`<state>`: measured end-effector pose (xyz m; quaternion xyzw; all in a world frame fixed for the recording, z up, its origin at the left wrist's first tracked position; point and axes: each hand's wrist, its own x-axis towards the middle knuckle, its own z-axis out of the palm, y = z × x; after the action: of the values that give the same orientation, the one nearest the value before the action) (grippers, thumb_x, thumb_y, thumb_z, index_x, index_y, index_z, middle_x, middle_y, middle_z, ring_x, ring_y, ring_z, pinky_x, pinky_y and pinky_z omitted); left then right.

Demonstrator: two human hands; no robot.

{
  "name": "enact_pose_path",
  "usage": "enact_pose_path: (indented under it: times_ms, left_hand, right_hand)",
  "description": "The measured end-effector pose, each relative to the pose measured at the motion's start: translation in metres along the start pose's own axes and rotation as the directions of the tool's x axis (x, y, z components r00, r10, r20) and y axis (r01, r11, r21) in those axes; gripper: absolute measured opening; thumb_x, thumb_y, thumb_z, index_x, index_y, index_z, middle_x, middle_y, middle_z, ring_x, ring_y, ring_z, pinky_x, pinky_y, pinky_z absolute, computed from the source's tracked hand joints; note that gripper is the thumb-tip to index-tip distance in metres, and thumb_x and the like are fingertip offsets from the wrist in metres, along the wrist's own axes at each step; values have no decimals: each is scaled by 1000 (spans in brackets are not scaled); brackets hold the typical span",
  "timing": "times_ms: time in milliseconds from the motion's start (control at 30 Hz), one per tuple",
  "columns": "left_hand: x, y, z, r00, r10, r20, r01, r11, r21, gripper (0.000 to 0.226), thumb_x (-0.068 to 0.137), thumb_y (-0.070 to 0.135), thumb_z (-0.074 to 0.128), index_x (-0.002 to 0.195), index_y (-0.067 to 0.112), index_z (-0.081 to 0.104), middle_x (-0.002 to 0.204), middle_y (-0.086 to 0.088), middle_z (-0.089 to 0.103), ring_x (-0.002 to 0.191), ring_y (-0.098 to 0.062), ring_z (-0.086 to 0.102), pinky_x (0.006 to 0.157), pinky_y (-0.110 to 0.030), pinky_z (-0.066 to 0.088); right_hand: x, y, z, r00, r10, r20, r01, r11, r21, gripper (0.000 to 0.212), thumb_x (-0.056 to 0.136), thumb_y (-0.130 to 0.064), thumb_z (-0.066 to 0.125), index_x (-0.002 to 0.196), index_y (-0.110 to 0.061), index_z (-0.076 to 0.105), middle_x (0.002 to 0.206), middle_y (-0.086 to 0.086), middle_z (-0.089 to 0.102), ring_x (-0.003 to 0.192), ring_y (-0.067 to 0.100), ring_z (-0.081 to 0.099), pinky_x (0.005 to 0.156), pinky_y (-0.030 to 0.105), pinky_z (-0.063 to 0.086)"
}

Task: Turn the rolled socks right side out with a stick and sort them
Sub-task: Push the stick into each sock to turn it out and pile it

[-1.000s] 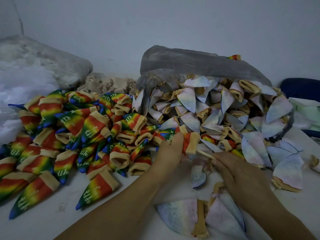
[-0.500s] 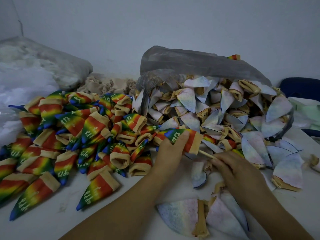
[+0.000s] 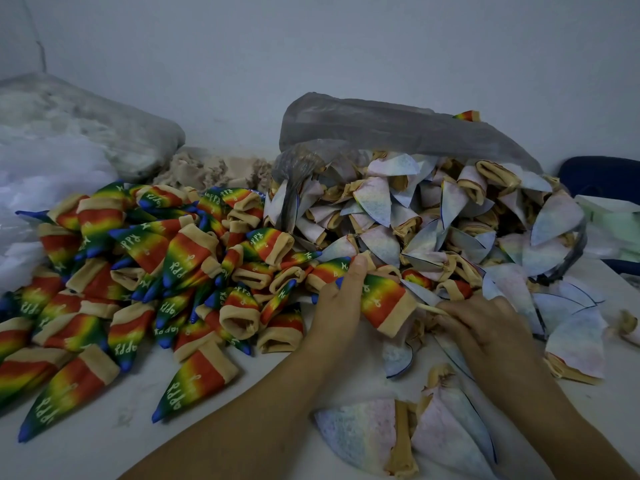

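The left hand (image 3: 341,301) grips a rainbow sock (image 3: 382,303) near its pointed end, with the thumb on top. The beige cuff of the sock faces right, and the stick (image 3: 428,308) goes into it. The right hand (image 3: 485,327) pinches the stick with curled fingers. At the left lies a heap of rainbow socks (image 3: 138,271). Behind the hands, pale socks (image 3: 433,220) spill from a grey plastic bag (image 3: 381,126). Bare table (image 3: 114,441) shows at the lower left, in front of the heap.

2 hands: left hand (image 3: 341,303), right hand (image 3: 485,323). 1 stick (image 3: 428,308). 1 grey plastic bag (image 3: 381,126). 2 sock heaps: rainbow heap (image 3: 138,271), pale heap (image 3: 433,209), each too many to count.
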<state>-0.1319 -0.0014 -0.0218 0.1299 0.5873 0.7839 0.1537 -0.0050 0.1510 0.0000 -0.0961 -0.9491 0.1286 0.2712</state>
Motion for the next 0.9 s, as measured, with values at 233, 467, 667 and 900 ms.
enact_pose_path:
  times_ms: [233, 467, 667, 900]
  left_hand:
    - [-1, 5, 0, 996, 57, -64, -48, 989, 139, 54, 82, 74, 49, 88, 23, 65, 68, 10, 70, 74, -7, 70, 76, -29, 50]
    - [1, 9, 3, 991, 105, -85, -93, 986, 135, 37, 71, 64, 46, 65, 36, 69, 77, -6, 70, 72, -19, 68, 72, -41, 57]
    - [-1, 10, 4, 991, 77, -107, -65, 991, 115, 39, 76, 62, 50, 81, 26, 63, 79, -4, 70, 76, -18, 68, 62, -27, 51]
    - [-6, 4, -1, 989, 55, 135, -71, 991, 116, 54, 79, 69, 54, 85, 19, 73, 83, -2, 74, 89, -17, 72, 92, -38, 53]
  right_hand:
    - [-9, -10, 3, 998, 13, 68, -22, 989, 145, 42, 88, -40, 38, 109, -21, 69, 97, -4, 70, 87, 12, 62, 70, 20, 43]
    - [-11, -23, 6, 958, 87, 272, -162, 950, 267, 16, 93, -42, 46, 85, -53, 54, 80, -27, 64, 79, -7, 57, 66, 11, 42]
    - [-9, -23, 4, 925, 68, 374, -219, 900, 378, 22, 94, -36, 47, 80, -43, 63, 81, -35, 63, 83, -19, 53, 64, 2, 37]
    - [-4, -7, 5, 994, 52, 100, -63, 992, 113, 41, 87, -49, 37, 107, -31, 68, 95, -10, 68, 85, 9, 59, 69, 28, 47]
